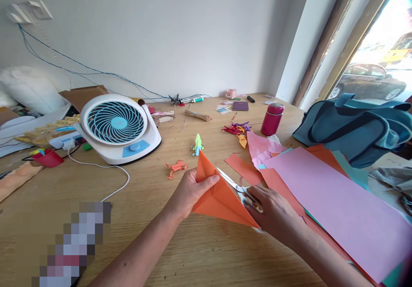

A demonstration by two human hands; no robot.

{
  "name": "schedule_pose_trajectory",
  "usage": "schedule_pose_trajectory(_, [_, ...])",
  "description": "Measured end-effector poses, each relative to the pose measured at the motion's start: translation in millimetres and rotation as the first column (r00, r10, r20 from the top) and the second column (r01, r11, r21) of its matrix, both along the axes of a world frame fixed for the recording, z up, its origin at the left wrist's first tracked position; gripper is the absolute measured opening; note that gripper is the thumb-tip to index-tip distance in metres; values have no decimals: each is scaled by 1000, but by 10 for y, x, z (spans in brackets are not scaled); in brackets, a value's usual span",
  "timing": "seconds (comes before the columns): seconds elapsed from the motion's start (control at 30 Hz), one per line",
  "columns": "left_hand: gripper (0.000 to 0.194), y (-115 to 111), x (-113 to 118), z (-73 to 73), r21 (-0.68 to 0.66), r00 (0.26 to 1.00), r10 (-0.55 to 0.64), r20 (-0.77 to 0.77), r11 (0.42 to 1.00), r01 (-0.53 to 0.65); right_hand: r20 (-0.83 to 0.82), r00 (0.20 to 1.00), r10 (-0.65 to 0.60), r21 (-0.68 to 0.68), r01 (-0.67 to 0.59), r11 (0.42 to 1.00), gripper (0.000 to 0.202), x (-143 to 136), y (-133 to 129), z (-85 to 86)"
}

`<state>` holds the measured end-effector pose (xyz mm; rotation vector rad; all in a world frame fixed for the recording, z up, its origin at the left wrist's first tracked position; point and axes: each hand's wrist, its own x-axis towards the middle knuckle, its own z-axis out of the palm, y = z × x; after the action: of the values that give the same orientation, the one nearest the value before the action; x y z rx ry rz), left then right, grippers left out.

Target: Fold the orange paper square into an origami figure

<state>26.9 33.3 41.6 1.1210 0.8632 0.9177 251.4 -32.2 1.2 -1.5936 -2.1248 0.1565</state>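
An orange sheet of paper (212,201) with crease lines, roughly triangular, is held up over the table. My left hand (190,192) pinches its left side, thumb on top. My right hand (270,207) grips the handles of the scissors (237,187), whose blades point up and left along the paper's right edge. Just beyond the paper stands a green and light blue folded paper figure (198,145). An orange folded paper figure (177,167) lies left of it. To the right, a flat orange piece (243,169) rests on the table.
A white fan (117,123) sits at the left. On the right are stacked coloured sheets (334,205), a magenta bottle (272,119) and a blue bag (347,128). Colourful folded pieces (238,129) lie farther back. A white cable (124,179) crosses the wooden table (128,218).
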Motion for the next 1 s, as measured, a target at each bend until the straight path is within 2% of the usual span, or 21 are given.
schedule_pose_trajectory(0.17, [29, 28, 9, -34, -51, 999, -44, 12, 998, 44, 253, 966, 49, 19, -56, 998, 20, 5, 18, -43])
schedule_pose_trajectory(0.23, [31, 3, 31, -53, -77, 999, -52, 3, 996, 53, 302, 953, 14, -28, -6, 1000, 19, 13, 24, -49])
schedule_pose_trajectory(0.33, [37, -75, 49, -90, -129, 999, -43, -28, 991, 39, 318, 948, -30, -73, 56, 996, 15, 39, 45, -62])
schedule_pose_trajectory(0.53, [38, -240, -49, -183, -165, 994, -35, -103, 986, 17, 254, 966, -55, -92, 81, 992, 11, 79, 41, -22])
schedule_pose_trajectory(0.63, [39, -285, -53, -252, -110, 991, -29, -131, 994, 14, 160, 987, -9, -81, 23, 996, 16, 18, -30, 83])
schedule_pose_trajectory(0.67, [40, -299, -37, -276, -79, 990, -20, -140, 997, 9, -31, 999, 25, -85, -28, 996, 18, -16, -61, 121])
schedule_pose_trajectory(0.73, [42, -327, 11, -317, -17, 984, -31, -174, 999, 28, -363, 929, 74, -135, -131, 982, 22, -96, -123, 175])
schedule_pose_trajectory(0.8, [42, -354, 59, -345, 50, 971, -39, -237, 997, 52, -533, 842, 77, -228, -231, 946, 25, -174, -169, 183])
schedule_pose_trajectory(0.9, [40, -390, 94, -361, 127, 953, -14, -304, 990, 55, -600, 797, 66, -318, -313, 895, 31, -266, -195, 110])
schedule_pose_trajectory(1.0, [42, -408, 76, -366, 119, 948, -41, -316, 989, 83, -629, 777, 31, -345, -315, 884, 37, -310, -184, 2])
